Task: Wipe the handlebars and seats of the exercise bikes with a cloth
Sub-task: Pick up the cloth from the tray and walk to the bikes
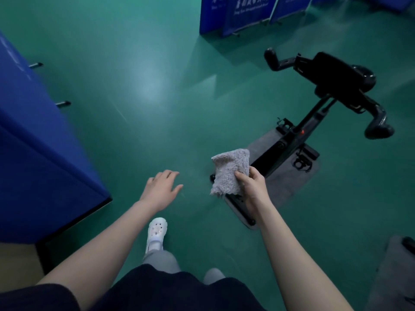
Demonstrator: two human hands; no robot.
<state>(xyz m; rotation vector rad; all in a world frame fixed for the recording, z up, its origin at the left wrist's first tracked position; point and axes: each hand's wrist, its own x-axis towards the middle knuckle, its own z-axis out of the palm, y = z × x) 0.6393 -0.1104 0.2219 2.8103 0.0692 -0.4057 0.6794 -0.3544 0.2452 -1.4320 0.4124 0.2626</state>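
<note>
A black exercise bike (298, 133) stands at the right on a grey mat (289, 185). Its handlebars (336, 86) spread wide, one grip at the upper left, the other at the far right. No seat shows in this view. My right hand (251, 189) grips a grey fluffy cloth (229, 171), held up over the bike's front foot and short of the handlebars. My left hand (162, 189) hovers over the green floor with fingers spread, holding nothing.
A blue padded barrier (40, 142) runs along the left. Blue sign boards (242, 14) stand at the back. Another grey mat (395, 277) with a dark part on it shows at the bottom right. My foot in a white clog (156, 234) steps forward.
</note>
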